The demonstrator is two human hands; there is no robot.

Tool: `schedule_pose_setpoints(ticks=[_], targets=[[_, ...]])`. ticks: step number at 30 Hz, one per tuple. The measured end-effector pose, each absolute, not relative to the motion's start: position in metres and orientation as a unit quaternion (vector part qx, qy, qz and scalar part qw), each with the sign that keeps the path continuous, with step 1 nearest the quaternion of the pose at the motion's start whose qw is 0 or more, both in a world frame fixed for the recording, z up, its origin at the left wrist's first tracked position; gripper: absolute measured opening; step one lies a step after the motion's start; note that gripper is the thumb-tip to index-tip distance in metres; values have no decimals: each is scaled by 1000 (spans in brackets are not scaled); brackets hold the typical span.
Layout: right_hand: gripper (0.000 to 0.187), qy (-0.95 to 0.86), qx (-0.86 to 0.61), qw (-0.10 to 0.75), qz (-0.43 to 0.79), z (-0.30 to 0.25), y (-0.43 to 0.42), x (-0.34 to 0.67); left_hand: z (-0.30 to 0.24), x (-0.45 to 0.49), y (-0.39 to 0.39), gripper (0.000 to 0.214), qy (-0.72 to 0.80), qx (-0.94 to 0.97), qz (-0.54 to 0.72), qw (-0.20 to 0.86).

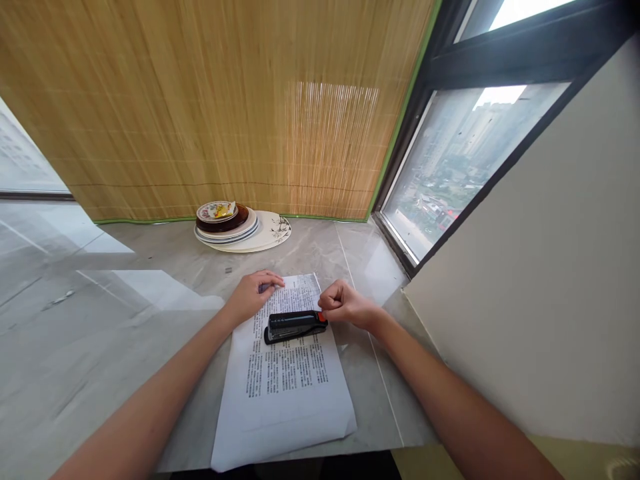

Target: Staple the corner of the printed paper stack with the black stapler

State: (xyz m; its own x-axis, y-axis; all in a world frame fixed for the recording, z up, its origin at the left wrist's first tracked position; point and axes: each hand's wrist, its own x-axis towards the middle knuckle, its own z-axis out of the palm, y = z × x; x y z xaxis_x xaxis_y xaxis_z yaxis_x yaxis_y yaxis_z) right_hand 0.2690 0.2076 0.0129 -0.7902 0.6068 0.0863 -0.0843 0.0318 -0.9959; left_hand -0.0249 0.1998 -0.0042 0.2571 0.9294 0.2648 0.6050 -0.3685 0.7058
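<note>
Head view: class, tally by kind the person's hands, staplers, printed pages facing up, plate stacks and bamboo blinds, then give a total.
Left hand and right hand: 2
Stapler: 1
Printed page facing up: 1
Plate stack: 1
Bamboo blind: 1
Total: 6

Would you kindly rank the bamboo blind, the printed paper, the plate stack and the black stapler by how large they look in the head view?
From largest to smallest, as they appear:
1. Bamboo blind
2. Printed paper
3. Plate stack
4. Black stapler
</note>
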Motion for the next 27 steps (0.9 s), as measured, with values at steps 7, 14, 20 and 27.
schedule_pose_setpoints(ticks=[7, 14, 20, 27], targets=[[56, -671, -181, 236, 679, 16, 210, 271, -2, -26, 201, 28, 510, 751, 337, 250], [57, -677, -180, 227, 677, 17, 211, 272, -3, -27, 203, 29, 517, 746, 334, 253], [60, -706, -174, 227, 648, 17, 210, 275, -3, -27, 203, 29, 515, 747, 333, 256], [41, -762, -226, 318, 516, 21, 210, 272, -2, -26, 203, 29, 513, 742, 348, 256]])
